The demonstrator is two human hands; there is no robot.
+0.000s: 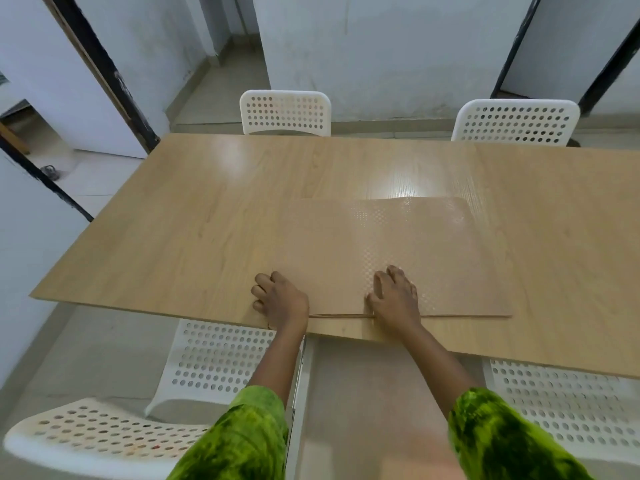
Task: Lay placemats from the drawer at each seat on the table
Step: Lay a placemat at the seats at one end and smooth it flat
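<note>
A stack of tan placemats [398, 237] with a dotted texture lies flat on the wooden table [194, 216], near its front edge. The layered edges of the stack show at the front. My left hand [280, 299] rests on the stack's front left corner with curled fingers. My right hand [396, 297] presses on the top mat near the front edge, its thumb at the edge of the layers. Whether either hand grips a mat I cannot tell.
Two white perforated chairs stand at the far side, one on the left [285, 112] and one on the right [516, 123]. Two more stand at the near side, a left one [114, 431] and a right one [568, 403]. Dark-framed doorways flank the room.
</note>
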